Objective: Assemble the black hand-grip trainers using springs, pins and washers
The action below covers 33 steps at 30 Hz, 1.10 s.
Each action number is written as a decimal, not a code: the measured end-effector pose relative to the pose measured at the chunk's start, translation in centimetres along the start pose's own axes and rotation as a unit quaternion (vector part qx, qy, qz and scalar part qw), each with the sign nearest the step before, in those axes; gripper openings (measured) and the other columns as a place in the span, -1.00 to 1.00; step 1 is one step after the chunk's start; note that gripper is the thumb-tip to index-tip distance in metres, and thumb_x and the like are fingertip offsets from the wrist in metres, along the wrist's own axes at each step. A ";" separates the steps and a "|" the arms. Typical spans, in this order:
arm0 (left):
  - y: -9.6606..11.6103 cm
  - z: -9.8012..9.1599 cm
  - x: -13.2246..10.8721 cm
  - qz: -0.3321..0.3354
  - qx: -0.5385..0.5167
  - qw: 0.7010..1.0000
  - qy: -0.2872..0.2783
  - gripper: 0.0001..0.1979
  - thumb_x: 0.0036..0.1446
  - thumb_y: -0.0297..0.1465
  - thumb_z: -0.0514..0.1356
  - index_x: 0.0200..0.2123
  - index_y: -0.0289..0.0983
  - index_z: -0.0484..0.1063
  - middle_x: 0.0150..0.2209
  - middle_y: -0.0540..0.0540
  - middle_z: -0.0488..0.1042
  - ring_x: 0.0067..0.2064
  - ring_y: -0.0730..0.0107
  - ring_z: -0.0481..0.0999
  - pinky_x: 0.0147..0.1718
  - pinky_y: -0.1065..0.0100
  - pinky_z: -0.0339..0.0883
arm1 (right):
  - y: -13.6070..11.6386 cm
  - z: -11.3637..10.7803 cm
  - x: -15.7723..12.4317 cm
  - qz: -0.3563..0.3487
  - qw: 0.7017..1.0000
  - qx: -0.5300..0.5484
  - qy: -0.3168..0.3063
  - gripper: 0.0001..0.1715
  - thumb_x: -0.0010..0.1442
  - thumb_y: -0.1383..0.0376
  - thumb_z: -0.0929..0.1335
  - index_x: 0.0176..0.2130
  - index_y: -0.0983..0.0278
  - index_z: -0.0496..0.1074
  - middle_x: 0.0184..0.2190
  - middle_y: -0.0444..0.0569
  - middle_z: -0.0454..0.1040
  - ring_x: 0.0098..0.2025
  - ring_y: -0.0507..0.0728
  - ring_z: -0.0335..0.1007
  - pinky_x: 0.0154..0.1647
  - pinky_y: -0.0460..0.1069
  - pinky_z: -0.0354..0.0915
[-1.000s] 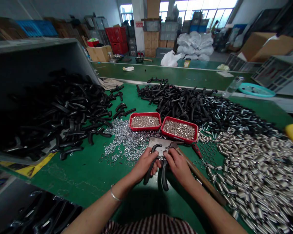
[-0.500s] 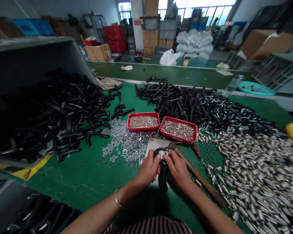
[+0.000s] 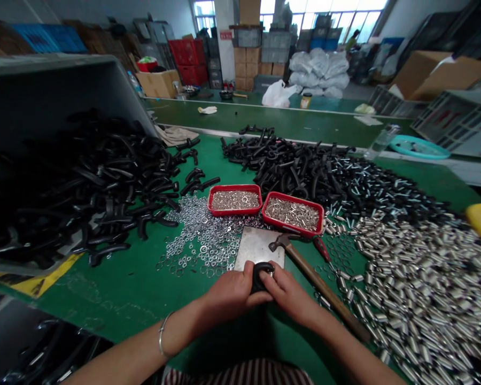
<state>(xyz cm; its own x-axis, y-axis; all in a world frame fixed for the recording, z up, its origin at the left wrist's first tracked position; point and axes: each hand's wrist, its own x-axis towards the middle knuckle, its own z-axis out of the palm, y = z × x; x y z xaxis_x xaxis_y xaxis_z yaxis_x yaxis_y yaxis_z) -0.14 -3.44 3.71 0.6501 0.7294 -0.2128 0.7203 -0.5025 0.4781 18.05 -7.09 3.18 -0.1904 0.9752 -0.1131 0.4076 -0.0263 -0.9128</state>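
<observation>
Both my hands meet just in front of my body over the green table. My left hand and my right hand are closed together on a curved black plastic handle, whose top bend shows between my thumbs. Just beyond them lies a flat metal plate. A wooden-handled hammer lies beside my right hand, its head resting at the plate's right edge.
Two red trays hold small metal parts. Loose washers spread to their left. Black handles are heaped at left and in the middle back. Silver sleeves cover the right side. A teal basin sits far right.
My hands have pulled the black handle off the metal plate and back toward my body. The plate now lies bare and the hammer has stayed in place.
</observation>
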 end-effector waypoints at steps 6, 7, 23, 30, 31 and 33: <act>-1.9 -1.3 4.3 -0.053 -0.008 0.999 0.000 -0.45 0.27 0.03 0.08 0.05 -0.32 0.23 -0.17 -0.32 0.57 -0.13 -0.02 0.60 -0.26 0.23 0.41 | -0.1 -2.8 4.9 0.015 0.969 -0.246 0.006 -0.62 0.37 0.11 0.26 -0.02 0.33 0.42 -0.20 0.12 0.55 -0.14 0.23 0.45 -0.15 0.03 0.27; -2.2 -1.7 5.0 -0.061 0.011 0.998 0.004 -0.45 0.26 0.03 0.08 0.04 -0.32 0.26 -0.16 -0.31 0.57 -0.13 -0.02 0.60 -0.25 0.22 0.41 | 0.0 -4.1 5.8 -0.004 0.959 -0.283 0.028 -0.63 0.36 0.12 0.28 0.00 0.30 0.43 -0.15 0.11 0.54 -0.09 0.23 0.44 -0.12 0.03 0.26; 1.4 -6.9 20.9 0.073 0.201 0.972 0.092 -0.76 0.27 -0.58 0.06 -0.17 -0.40 0.53 -0.17 -0.33 0.57 -0.09 0.09 0.60 -0.07 0.19 0.44 | 3.3 -12.2 13.5 -0.021 0.812 -0.576 0.094 -0.75 0.36 0.34 0.23 -0.13 0.34 0.48 -0.12 0.19 0.44 -0.05 0.26 0.30 -0.27 0.00 0.26; 0.4 -5.0 21.4 0.026 0.173 0.973 0.147 -0.74 0.33 -0.54 -0.01 -0.07 -0.45 0.45 -0.15 -0.37 0.56 -0.07 0.06 0.59 -0.10 0.15 0.43 | 5.1 -12.2 13.2 -0.088 0.846 -0.496 0.175 -0.75 0.39 0.28 0.19 -0.15 0.29 0.42 -0.13 0.18 0.46 -0.08 0.26 0.36 -0.23 0.03 0.27; 0.2 -4.9 21.2 0.019 0.164 0.973 0.160 -0.73 0.35 -0.51 -0.02 -0.03 -0.44 0.42 -0.15 -0.34 0.56 -0.08 0.08 0.59 -0.10 0.16 0.43 | 5.2 -12.2 13.1 -0.099 0.862 -0.459 0.190 -0.77 0.38 0.28 0.19 -0.16 0.28 0.40 -0.16 0.16 0.47 -0.11 0.25 0.38 -0.22 0.03 0.28; -0.3 -4.9 20.7 0.025 0.110 0.975 0.192 -0.75 0.36 -0.48 0.01 0.01 -0.38 0.40 -0.15 -0.26 0.57 -0.09 0.15 0.59 -0.10 0.20 0.43 | 5.0 -12.3 12.6 -0.116 0.900 -0.356 0.224 -0.82 0.36 0.27 0.22 -0.20 0.27 0.38 -0.23 0.12 0.50 -0.19 0.22 0.43 -0.20 0.04 0.30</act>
<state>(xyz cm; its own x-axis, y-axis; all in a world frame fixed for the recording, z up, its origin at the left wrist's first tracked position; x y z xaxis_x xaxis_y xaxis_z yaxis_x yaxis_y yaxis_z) 11.86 14.07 3.36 0.5783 0.7999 0.1603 0.7515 -0.5988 0.2768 28.68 7.79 2.04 -0.0295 0.9311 0.3636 0.9030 0.1808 -0.3897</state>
